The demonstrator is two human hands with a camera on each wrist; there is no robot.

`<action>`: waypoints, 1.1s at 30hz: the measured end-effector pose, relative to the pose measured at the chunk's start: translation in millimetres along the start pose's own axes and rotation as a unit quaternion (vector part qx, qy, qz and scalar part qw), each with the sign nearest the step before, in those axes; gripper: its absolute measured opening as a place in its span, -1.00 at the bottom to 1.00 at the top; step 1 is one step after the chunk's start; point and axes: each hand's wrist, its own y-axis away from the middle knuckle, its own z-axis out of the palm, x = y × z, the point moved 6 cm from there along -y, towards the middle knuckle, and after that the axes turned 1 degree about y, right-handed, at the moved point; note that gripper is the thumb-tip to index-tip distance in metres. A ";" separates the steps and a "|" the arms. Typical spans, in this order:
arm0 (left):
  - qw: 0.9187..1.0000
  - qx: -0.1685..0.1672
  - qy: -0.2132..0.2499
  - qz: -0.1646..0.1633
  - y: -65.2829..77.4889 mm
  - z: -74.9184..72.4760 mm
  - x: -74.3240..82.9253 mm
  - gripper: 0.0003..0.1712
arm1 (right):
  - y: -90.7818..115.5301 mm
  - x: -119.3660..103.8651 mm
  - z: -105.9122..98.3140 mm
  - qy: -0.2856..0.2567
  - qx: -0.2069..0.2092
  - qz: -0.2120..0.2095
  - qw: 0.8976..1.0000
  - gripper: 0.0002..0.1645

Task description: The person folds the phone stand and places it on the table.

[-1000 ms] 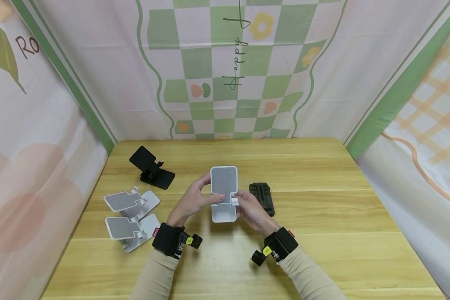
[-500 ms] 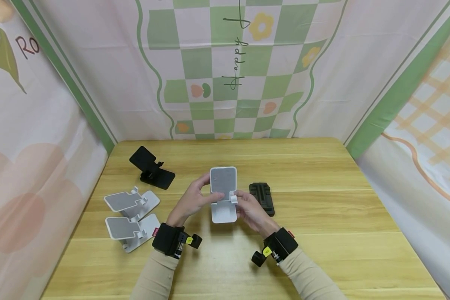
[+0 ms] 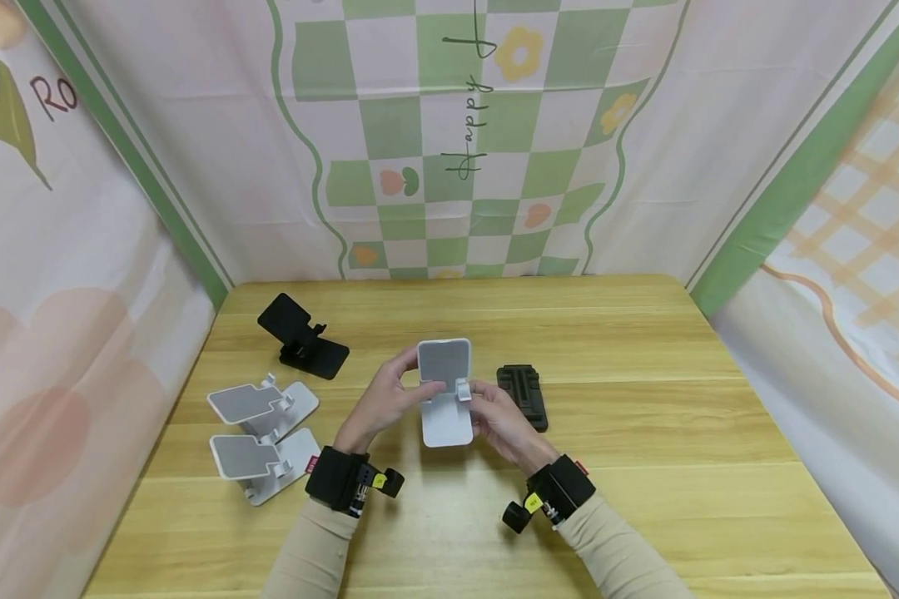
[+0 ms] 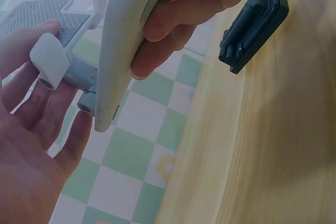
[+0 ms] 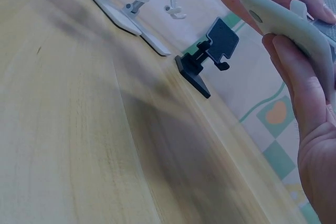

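Note:
Above the middle of the table, both hands hold a white folding phone stand (image 3: 447,420) with a grey pad on its upper plate. My left hand (image 3: 387,398) grips the upper plate from the left, its thumb across the front. From the right, my right hand (image 3: 504,420) holds the base, with fingers beneath it, as the right wrist view shows. The left wrist view shows the white base (image 4: 123,40) and the hinge (image 4: 86,85) between base and plate. Just beyond the right hand lies a folded black phone stand (image 3: 523,395).
Two unfolded white phone stands (image 3: 249,457) stand at the left of the wooden table (image 3: 629,482). Behind them is an unfolded black phone stand (image 3: 316,356). A patterned cloth (image 3: 449,125) hangs along the table's far edge.
The upper plate of the held stand has tilted on its hinge, looking shorter, its top edge lower, with more of the base in view. Both hands keep their hold.

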 end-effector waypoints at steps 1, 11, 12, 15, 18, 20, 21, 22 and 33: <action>1.000 0.001 -0.001 -0.002 -0.1 0.0 -0.6 -0.40 | 0.1 0.2 0.1 0.002 -0.002 0.000 1.000 -0.41; 1.000 0.016 -0.007 -0.019 0.2 -2.0 -4.3 -0.47 | -0.6 0.7 1.8 0.008 -0.016 -0.007 1.000 -0.47; 1.000 0.018 -0.009 -0.020 0.3 -2.2 -3.9 -0.47 | -0.6 0.7 2.0 0.009 -0.016 -0.007 1.000 -0.48; 1.000 0.025 -0.009 -0.016 0.3 -3.0 -2.8 -0.50 | -0.8 0.6 2.8 0.010 -0.017 -0.005 1.000 -0.50; 0.999 0.032 -0.015 -0.011 0.4 -4.0 -1.4 -0.52 | -1.1 0.4 3.6 0.009 -0.018 -0.003 1.000 -0.51; 0.999 0.036 -0.018 -0.009 0.5 -4.5 -1.3 -0.52 | -1.0 0.4 3.8 0.009 -0.017 -0.001 1.000 -0.53; 0.999 0.038 -0.019 -0.009 0.5 -4.8 -1.3 -0.53 | -0.9 0.4 3.9 0.009 -0.016 0.000 1.000 -0.55; 0.999 0.039 -0.020 -0.009 0.5 -5.0 -1.6 -0.53 | -1.0 0.4 3.9 0.009 -0.016 0.000 1.000 -0.56; 0.998 0.049 -0.025 0.007 -0.2 -5.8 -2.4 -0.55 | -0.9 1.8 4.7 0.010 -0.016 0.007 1.000 -0.68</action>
